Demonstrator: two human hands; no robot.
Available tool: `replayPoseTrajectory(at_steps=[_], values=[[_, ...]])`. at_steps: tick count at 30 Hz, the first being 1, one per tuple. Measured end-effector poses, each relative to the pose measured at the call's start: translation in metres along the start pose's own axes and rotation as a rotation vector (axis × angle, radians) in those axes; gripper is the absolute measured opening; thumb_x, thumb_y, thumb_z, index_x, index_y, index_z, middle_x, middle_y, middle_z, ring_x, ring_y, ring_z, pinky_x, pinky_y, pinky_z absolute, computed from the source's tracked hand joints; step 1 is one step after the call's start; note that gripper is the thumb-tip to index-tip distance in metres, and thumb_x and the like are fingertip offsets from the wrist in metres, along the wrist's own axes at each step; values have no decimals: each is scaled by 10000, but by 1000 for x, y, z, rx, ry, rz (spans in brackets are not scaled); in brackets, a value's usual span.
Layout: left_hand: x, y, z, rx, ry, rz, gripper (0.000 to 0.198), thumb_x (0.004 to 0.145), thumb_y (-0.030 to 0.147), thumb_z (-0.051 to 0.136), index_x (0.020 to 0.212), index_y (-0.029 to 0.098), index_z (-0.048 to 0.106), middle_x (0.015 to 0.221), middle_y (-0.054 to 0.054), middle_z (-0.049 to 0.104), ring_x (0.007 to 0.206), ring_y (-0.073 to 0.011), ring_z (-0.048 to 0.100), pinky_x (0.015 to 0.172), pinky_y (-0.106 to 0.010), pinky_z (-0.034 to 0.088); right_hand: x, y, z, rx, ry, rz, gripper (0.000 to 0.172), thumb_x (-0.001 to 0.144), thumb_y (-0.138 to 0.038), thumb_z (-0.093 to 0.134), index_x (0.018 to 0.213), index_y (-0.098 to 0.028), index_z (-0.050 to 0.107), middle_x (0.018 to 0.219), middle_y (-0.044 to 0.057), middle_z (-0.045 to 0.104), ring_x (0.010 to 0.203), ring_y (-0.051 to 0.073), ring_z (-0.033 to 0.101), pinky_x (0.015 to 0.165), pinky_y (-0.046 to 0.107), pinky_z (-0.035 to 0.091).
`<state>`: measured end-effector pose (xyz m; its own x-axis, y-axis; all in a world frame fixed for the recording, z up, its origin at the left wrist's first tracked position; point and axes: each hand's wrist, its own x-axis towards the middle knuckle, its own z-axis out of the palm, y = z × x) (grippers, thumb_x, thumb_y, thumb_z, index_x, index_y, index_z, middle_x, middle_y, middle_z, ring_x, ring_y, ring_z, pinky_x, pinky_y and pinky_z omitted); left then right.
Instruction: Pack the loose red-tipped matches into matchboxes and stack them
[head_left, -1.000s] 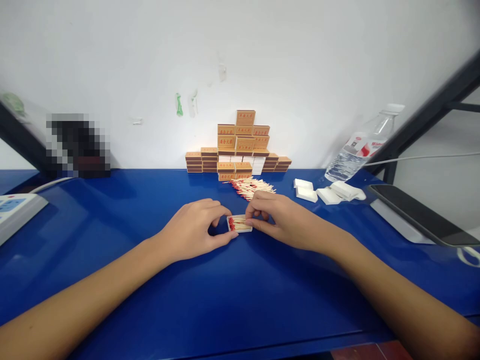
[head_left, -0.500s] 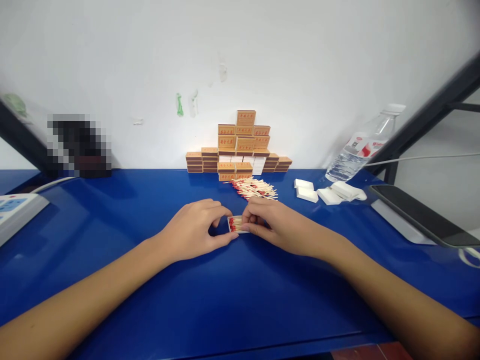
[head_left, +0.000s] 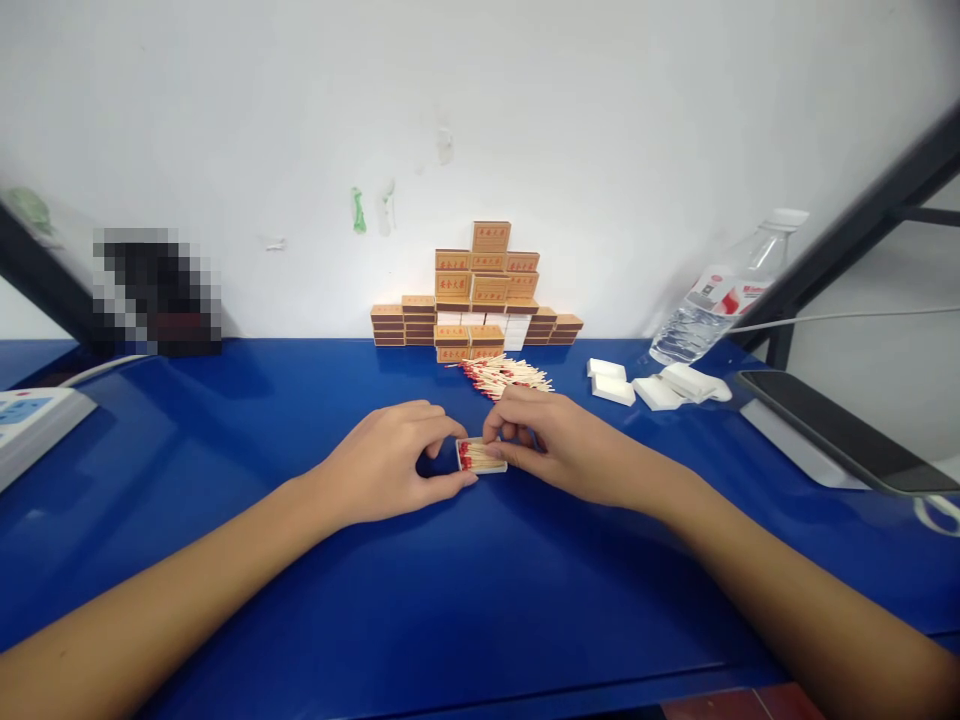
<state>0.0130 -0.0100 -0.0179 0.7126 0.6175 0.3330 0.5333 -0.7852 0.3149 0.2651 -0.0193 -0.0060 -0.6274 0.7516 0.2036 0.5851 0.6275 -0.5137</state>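
Observation:
A small white matchbox tray (head_left: 495, 468) with red-headed matches (head_left: 475, 456) lying in it rests on the blue table. My left hand (head_left: 394, 455) curls round the tray's left end, thumb at the near side and fingers at the far side. Over the tray's right part is my right hand (head_left: 544, 435), its thumb and fingertips closed on the matches and partly covering them. A loose pile of matches (head_left: 510, 375) lies just beyond my right hand. Behind it, orange matchboxes (head_left: 491, 288) are stacked against the wall.
White empty trays (head_left: 613, 388) lie right of the pile. A plastic bottle (head_left: 712, 285) leans on the wall, with a phone (head_left: 847, 430) on a white stand nearer. At the left are a white device (head_left: 45, 420) and a blurred dark object (head_left: 161, 295).
My right hand has risen and shifted slightly, so more of the tray and its matches shows. My left hand keeps its place at the tray.

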Motion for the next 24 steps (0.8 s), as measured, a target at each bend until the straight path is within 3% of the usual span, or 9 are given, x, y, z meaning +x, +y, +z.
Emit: replayPoseTrajectory(at_steps=[9, 13, 17, 20, 24], values=[[0, 0, -1, 6, -26, -21, 270, 922, 432, 738, 1080, 213, 735, 789, 12, 605, 743, -153, 580, 644, -287, 428, 0, 1, -2, -41, -11, -25, 161, 1043, -275, 573, 1027, -240, 729, 954, 44, 621, 819, 175, 576, 718, 309, 437], [-1, 1, -1, -15, 1, -31, 270, 929, 443, 729, 1092, 227, 742, 774, 15, 593, 731, -148, 576, 646, -289, 427, 0, 7, -18, -122, 115, 14, 192, 1032, -320, 582, 921, -225, 706, 862, 36, 639, 765, 180, 571, 686, 310, 418], [-1, 1, 0, -46, -11, -65, 288, 937, 462, 714, 1101, 229, 748, 757, 15, 586, 718, -148, 567, 641, -287, 419, -2, 31, -40, -354, 259, 183, 177, 994, -302, 591, 907, -206, 710, 829, 53, 655, 717, 193, 564, 666, 325, 391], [0, 1, 0, -59, -11, -94, 277, 928, 455, 717, 1094, 235, 753, 744, 20, 576, 696, -143, 550, 628, -282, 404, -6, 53, -49, -463, 184, 298, 141, 952, -253, 603, 910, -203, 727, 871, 71, 670, 742, 207, 584, 674, 329, 394], [2, 2, -1, -75, -17, -132, 291, 915, 456, 719, 1088, 226, 762, 713, 23, 561, 660, -138, 527, 605, -276, 380, -8, 69, -48, -434, 52, 326, 102, 923, -247, 639, 943, -212, 732, 900, 65, 681, 795, 216, 612, 700, 319, 415]])
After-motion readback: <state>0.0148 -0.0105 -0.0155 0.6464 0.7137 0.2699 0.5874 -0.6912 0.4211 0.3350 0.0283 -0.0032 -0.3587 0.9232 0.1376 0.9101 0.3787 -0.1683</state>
